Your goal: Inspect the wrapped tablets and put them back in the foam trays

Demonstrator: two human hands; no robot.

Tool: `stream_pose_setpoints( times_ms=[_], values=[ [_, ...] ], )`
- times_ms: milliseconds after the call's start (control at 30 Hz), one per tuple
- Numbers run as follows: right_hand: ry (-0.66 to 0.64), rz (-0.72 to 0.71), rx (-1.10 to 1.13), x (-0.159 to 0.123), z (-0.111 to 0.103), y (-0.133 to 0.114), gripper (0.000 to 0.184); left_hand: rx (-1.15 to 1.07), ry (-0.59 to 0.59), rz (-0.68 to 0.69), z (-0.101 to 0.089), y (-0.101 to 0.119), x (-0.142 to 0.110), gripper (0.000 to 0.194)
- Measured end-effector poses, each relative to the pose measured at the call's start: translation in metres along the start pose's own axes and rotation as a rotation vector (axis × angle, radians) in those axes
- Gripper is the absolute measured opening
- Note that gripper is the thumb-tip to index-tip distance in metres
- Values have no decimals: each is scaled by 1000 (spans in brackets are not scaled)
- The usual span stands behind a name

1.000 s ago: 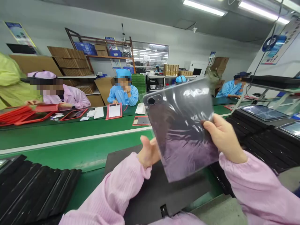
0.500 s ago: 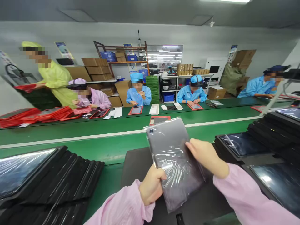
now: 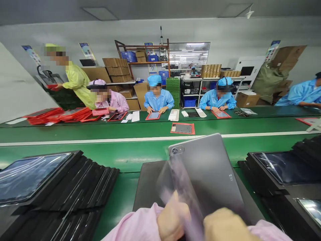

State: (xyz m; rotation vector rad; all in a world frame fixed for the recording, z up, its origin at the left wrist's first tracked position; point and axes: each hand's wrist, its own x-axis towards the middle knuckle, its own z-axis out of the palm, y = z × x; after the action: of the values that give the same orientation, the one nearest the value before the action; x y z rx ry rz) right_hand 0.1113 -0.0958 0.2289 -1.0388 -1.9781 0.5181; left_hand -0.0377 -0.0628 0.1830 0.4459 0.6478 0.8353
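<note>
Near centre, your left hand (image 3: pixel 172 217) pinches clear film (image 3: pixel 186 185); right hand (image 3: pixel 225 226) blurred, can't tell grip; tablet (image 3: pixel 209 170) tilted, back toward you, probably keeping film reachable.

tablet (image 3: pixel 208 170) over mat (image 3: pixel 149 180), tray stacks (image 3: pixel 84 187) left and right, co-workers (image 3: pixel 159 97) behind bench (image 3: pixel 112 132), shelf rack (image 3: pixel 150 62) behind them

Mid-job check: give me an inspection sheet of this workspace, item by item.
Surface: green bench with a white stripe; dark board on it.
Job's things: grey tablet, tilted, back showing; clear film, blurred, along its left side.
Clutter: left black stack and right black stack, screens on top.
Hands: left hand closed on the film; right hand blurred, grip unclear.
Cables: nothing seen on the bench.
Surroundings: co-workers and a shelf beyond the bench.
</note>
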Motion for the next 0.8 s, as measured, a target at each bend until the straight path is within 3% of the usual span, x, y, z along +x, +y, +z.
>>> stream_pose_setpoints(
  times_ms=[67, 167, 233, 300, 433, 567, 633, 700, 800],
  values=[
    [157, 115, 54, -4, -20, 12, 45, -31, 13, -49, 1, 3, 1, 38],
    [636, 378, 344, -17, -43, 37, 20, -90, 30, -59, 5, 9, 2, 36],
    [914, 504, 504, -30, -49, 53, 26, -111, 32, -49, 7, 13, 2, 34],
    [1026, 591, 565, -44, -49, 64, 34, -123, 53, -31, 10, 14, 1, 33],
    [960, 693, 631, -69, -36, 69, 44, -112, -7, -26, 14, 10, -6, 41],
    [789, 582, 690, -87, -7, 58, 61, -100, -68, -38, 17, 2, -12, 38],
    [698, 567, 602, -91, 13, 52, 60, -103, -103, -33, 22, 0, -10, 37],
    [687, 573, 456, -93, 28, 49, 54, -95, -162, -20, 31, -1, -6, 36],
    [661, 443, 38, -99, 28, 50, 51, 51, -293, -17, 43, 2, 1, 29]
  ],
)
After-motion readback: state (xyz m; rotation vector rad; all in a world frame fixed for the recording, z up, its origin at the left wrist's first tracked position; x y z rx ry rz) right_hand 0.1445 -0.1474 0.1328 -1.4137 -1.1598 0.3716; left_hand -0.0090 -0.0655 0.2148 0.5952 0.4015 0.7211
